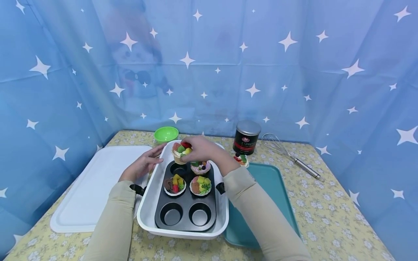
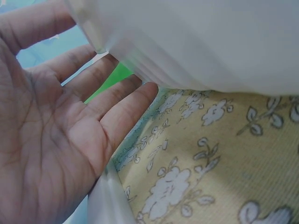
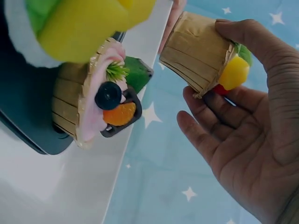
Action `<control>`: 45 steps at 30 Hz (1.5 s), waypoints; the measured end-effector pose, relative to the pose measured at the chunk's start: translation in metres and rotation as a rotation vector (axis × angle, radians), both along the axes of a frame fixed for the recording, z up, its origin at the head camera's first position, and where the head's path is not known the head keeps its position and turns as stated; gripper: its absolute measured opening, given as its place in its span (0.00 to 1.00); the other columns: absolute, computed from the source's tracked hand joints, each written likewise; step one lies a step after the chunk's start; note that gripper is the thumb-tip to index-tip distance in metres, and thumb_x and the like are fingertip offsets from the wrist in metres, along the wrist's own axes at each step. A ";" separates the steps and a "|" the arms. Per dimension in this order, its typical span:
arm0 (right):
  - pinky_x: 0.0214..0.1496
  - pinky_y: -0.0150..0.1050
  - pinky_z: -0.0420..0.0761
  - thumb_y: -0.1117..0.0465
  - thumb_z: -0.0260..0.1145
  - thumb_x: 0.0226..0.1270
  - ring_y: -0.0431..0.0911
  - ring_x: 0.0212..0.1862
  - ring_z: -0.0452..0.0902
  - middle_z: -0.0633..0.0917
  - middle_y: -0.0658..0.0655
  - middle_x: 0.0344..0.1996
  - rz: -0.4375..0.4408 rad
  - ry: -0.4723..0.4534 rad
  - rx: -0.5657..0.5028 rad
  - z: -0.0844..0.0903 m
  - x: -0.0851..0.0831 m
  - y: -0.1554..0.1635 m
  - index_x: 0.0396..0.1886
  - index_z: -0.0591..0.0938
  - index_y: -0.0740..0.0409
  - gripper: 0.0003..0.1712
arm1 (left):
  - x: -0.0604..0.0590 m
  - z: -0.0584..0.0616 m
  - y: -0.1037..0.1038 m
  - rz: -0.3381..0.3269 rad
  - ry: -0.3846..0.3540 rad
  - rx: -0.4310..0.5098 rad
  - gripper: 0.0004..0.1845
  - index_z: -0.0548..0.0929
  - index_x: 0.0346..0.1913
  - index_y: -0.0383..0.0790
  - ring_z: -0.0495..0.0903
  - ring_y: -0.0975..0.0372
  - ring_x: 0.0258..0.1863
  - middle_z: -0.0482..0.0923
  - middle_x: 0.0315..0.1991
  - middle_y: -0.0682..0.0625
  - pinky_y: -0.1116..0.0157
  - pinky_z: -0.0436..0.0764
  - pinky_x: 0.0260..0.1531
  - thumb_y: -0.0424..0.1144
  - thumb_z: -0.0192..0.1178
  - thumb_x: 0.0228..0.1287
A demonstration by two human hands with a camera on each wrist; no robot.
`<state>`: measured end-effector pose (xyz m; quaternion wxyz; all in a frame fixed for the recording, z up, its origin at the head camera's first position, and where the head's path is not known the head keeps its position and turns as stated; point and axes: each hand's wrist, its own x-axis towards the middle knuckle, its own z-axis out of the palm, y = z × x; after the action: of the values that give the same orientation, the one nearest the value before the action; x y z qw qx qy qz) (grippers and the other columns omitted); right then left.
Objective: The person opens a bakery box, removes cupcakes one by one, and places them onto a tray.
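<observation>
A toy cupcake [image 1: 180,151] with fruit toppings is held by its top in the curled fingers of the right hand [image 1: 201,148], just above the empty back-left cup of a black muffin pan [image 1: 186,214] that sits inside a white tub [image 1: 147,214]. Three other cupcakes [image 1: 200,185] are seen seated in the pan. The left hand [image 1: 143,164], fingers straight and relaxed, is laid flat against the tub's left rim, on a flowered tablecloth [image 1: 326,217]

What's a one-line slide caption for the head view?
Right hand holds a fruit-topped toy cupcake above the black six-cup muffin tin; left hand rests open against the white rectangular tray.
</observation>
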<state>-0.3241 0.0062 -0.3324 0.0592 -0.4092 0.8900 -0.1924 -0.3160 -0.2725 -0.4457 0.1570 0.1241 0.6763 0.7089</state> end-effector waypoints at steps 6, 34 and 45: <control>0.41 0.35 0.79 0.46 0.72 0.62 0.43 0.39 0.77 0.81 0.47 0.41 -0.013 -0.021 -0.016 0.005 -0.001 0.006 0.57 0.80 0.53 0.27 | 0.000 0.001 0.001 0.001 0.004 -0.012 0.44 0.50 0.82 0.50 0.52 0.49 0.78 0.45 0.81 0.48 0.70 0.75 0.59 0.33 0.59 0.68; 0.46 0.43 0.82 0.42 0.73 0.62 0.45 0.46 0.78 0.81 0.50 0.48 -0.145 -0.025 -0.063 0.014 0.002 0.082 0.65 0.77 0.53 0.35 | 0.002 -0.002 -0.001 -0.004 0.031 -0.020 0.42 0.51 0.82 0.51 0.55 0.48 0.77 0.48 0.81 0.48 0.69 0.75 0.60 0.32 0.58 0.70; 0.45 0.43 0.83 0.43 0.73 0.62 0.46 0.47 0.79 0.83 0.52 0.50 -0.240 -0.026 -0.110 0.011 0.002 0.123 0.66 0.77 0.52 0.35 | 0.003 -0.001 0.000 -0.010 0.027 -0.012 0.42 0.50 0.82 0.50 0.55 0.47 0.77 0.47 0.81 0.47 0.69 0.77 0.58 0.32 0.57 0.70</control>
<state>-0.3222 0.1291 -0.3215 0.0248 -0.2999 0.9198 -0.2517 -0.3126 -0.2728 -0.4467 0.1519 0.1360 0.6822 0.7022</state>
